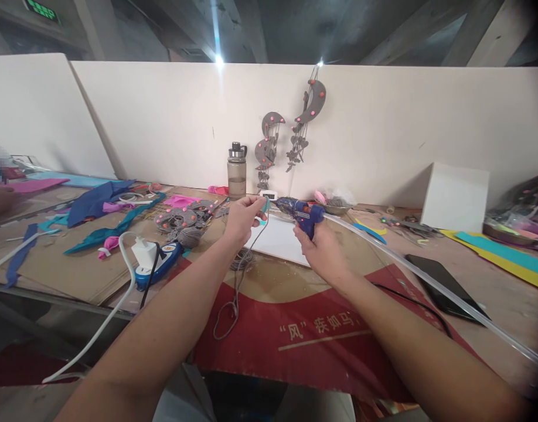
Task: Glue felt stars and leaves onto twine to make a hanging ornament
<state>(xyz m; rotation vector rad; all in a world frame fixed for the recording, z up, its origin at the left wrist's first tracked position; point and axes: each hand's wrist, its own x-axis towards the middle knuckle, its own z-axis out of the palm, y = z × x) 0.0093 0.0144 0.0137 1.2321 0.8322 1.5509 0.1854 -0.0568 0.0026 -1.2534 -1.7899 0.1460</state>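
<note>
My left hand (245, 220) pinches a small teal piece (265, 204), perhaps felt or foam, with a strand of grey yarn (260, 233) hanging from it. My right hand (319, 251) is wrapped round the handle of a blue glue gun (308, 217). Its nozzle points left, close to the teal piece; whether they touch I cannot tell. A long translucent glue stick (401, 264) runs out of the gun's back toward the lower right. Beneath my hands lies a white sheet (280, 237), and a coil of grey yarn (241, 259) rests by its left edge.
A water bottle (237, 173) stands behind my left hand. Grey crescent ornaments (313, 102) hang on the white partition (163, 117). Left lie a blue power strip (159, 266) with cables and coloured scraps (97, 202). A phone (445, 287) lies right, near a black cord (414, 302).
</note>
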